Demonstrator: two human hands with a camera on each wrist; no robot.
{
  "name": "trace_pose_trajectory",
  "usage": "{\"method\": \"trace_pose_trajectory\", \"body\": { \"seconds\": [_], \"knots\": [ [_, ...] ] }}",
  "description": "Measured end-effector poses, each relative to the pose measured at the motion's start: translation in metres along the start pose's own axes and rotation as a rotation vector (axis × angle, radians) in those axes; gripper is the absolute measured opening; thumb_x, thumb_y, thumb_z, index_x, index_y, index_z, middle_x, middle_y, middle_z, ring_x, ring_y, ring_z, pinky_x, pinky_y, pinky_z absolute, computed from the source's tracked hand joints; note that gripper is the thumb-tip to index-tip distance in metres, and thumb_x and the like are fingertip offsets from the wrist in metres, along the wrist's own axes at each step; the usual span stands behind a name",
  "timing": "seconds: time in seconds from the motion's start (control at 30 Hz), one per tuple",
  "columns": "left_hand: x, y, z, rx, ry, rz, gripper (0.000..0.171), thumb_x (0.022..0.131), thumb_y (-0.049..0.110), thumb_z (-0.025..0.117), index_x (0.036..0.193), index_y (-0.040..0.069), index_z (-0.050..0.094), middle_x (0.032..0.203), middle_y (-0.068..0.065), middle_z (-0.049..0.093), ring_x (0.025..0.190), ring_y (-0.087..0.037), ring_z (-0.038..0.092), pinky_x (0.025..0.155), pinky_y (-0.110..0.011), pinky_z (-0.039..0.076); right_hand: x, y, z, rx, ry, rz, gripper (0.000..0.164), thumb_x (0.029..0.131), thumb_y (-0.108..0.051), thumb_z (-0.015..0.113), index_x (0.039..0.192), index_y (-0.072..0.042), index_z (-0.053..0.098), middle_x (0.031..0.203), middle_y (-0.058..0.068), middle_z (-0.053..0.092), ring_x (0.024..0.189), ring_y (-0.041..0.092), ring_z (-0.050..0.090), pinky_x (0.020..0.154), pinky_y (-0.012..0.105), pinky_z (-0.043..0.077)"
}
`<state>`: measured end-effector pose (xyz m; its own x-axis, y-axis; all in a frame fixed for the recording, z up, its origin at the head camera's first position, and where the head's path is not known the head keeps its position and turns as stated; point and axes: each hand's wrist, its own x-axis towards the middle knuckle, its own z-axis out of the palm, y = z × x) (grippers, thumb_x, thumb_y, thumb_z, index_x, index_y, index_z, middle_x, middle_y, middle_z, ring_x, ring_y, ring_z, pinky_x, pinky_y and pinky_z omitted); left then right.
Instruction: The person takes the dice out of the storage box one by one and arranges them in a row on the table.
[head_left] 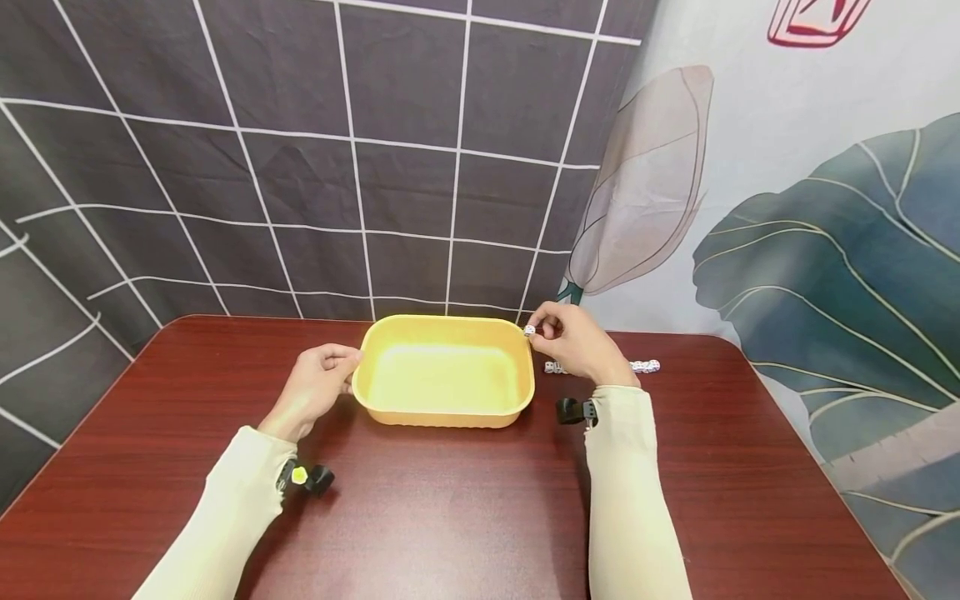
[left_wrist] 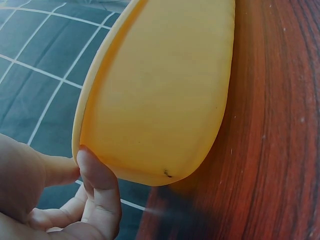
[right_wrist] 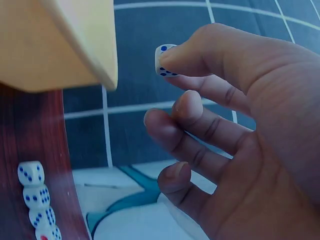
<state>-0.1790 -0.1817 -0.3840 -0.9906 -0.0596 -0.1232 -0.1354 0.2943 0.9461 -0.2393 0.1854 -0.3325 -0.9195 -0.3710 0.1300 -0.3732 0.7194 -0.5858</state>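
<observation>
A yellow plastic basin (head_left: 442, 419) sits on the table, and its inside looks bare in the head view. My left hand (head_left: 315, 383) pinches the basin's left rim between thumb and fingers; the left wrist view shows the thumb and a finger meeting at that edge. Beside the right rim, my right hand (head_left: 573, 340) pinches one white die (right_wrist: 164, 61) with blue dots between thumb and index finger. The other fingers of that hand are loosely bent. A row of white dice (right_wrist: 37, 199) lies on the table below the right hand, which hides its middle in the head view.
The dark red wooden table (head_left: 450, 517) ends at a back edge just behind the basin. A grey cloth with white grid lines (head_left: 405, 192) hangs behind it. To the right hangs a white cloth with a leaf print (head_left: 840, 250).
</observation>
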Motion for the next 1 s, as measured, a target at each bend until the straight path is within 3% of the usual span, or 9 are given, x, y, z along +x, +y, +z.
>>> {"method": "trace_pose_trajectory", "body": {
  "seconds": [0.23,0.57,1.0],
  "knots": [
    [0.001,-0.001,-0.001,0.013,0.001,0.000,0.033,0.106,0.012,0.053,0.128,-0.013,0.057,0.103,-0.019,0.071,0.073,-0.006,0.065,0.070,-0.020,0.060,-0.006,0.017,-0.009,0.019,0.022,0.032,0.010,0.092,-0.011,0.065,0.102,-0.010,0.066,0.080,0.001,0.053,0.073,0.017,0.051,0.071,0.029,0.044],
    [0.000,0.000,-0.001,0.016,-0.001,0.001,0.034,0.106,0.012,0.053,0.129,-0.012,0.057,0.094,-0.010,0.071,0.072,-0.005,0.064,0.070,-0.021,0.060,-0.018,0.037,-0.021,-0.012,0.060,0.112,0.014,0.094,-0.012,0.063,0.108,-0.010,0.065,0.082,0.005,0.054,0.072,0.020,0.052,0.068,0.031,0.044],
    [0.001,-0.001,0.000,0.006,0.004,-0.007,0.033,0.105,0.012,0.054,0.128,-0.013,0.057,0.100,-0.015,0.071,0.073,-0.006,0.065,0.069,-0.019,0.060,-0.028,0.058,-0.037,-0.060,0.081,0.131,0.017,0.094,-0.010,0.061,0.110,-0.008,0.065,0.083,0.007,0.055,0.069,0.020,0.051,0.068,0.032,0.043]
  ]
}}
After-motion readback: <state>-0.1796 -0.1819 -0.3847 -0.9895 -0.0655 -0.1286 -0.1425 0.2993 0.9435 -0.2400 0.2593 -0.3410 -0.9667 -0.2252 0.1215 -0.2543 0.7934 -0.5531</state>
